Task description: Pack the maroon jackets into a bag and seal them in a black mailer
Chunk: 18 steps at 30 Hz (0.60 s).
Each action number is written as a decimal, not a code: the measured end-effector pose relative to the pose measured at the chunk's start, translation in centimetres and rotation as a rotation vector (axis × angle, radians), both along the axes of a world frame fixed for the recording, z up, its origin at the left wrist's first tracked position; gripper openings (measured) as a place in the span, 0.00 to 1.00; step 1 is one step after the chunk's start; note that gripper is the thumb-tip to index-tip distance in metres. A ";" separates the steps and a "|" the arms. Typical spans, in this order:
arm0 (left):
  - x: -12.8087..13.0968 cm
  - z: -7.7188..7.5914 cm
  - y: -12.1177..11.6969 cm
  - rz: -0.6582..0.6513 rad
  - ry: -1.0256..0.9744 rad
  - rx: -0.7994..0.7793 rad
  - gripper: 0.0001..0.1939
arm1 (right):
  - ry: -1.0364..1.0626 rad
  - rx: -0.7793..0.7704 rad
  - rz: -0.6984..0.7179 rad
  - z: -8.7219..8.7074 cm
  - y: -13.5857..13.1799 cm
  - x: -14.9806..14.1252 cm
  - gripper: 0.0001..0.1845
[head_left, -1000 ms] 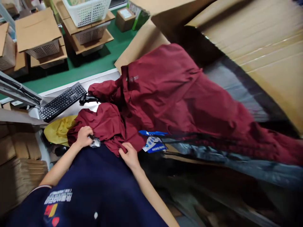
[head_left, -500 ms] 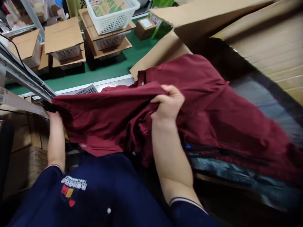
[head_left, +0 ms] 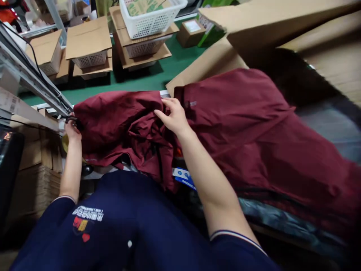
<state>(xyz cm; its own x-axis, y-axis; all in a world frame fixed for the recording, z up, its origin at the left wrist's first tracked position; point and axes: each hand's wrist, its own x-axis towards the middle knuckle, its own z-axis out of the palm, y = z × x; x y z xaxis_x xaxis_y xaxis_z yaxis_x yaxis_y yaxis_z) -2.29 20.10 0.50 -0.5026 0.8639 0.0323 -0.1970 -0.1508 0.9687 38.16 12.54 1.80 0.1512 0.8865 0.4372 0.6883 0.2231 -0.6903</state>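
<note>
A maroon jacket [head_left: 239, 124] lies spread across the work surface, with small light print near its dark collar. Its left part [head_left: 113, 113] is bunched, with folds toward the middle. My left hand [head_left: 72, 130] is closed at the far left end of this cloth, by a dark edge; its fingertips are partly hidden. Over the folds rests my right hand [head_left: 175, 114], thumb and fingers apart, touching the cloth. A blue and white tag [head_left: 184, 177] shows below my right wrist. Under the jacket's lower edge lies shiny grey-blue material [head_left: 270, 214].
A large open cardboard box [head_left: 332, 45] stands at right. On the green surface [head_left: 118, 81] behind are white baskets [head_left: 158, 22] with cardboard, and a small brown box [head_left: 190, 32]. A metal post [head_left: 36, 82] with cables rises at left, above stacked cardboard [head_left: 42, 192].
My right hand has moved left relative to the jacket and loosened its pinch. The stretched left part has slackened and bunched. The tag has come into sight. The view has shifted slightly.
</note>
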 end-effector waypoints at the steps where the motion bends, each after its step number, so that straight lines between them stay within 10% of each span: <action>1: 1.4 0.1 -1.3 -0.016 0.040 0.040 0.05 | -0.015 -0.005 -0.051 -0.4 -1.1 -0.1 0.26; 5: 8.8 -0.9 -7.6 -0.625 0.223 0.108 0.03 | -0.127 -0.154 -0.400 -0.8 -7.4 -2.7 0.29; 9: 15.9 -4.2 -11.5 -1.220 0.588 -0.163 0.06 | -0.324 -0.789 -0.495 -2.6 -13.0 -6.0 0.26; 12: 19.5 -6.0 -12.3 -1.300 1.055 -0.202 0.10 | -0.231 -1.017 -0.414 -4.8 -15.5 -6.2 0.15; 18: 21.6 -6.2 -14.1 -1.324 1.745 0.030 0.16 | 0.003 -0.870 -0.462 -7.6 -18.4 -5.8 0.15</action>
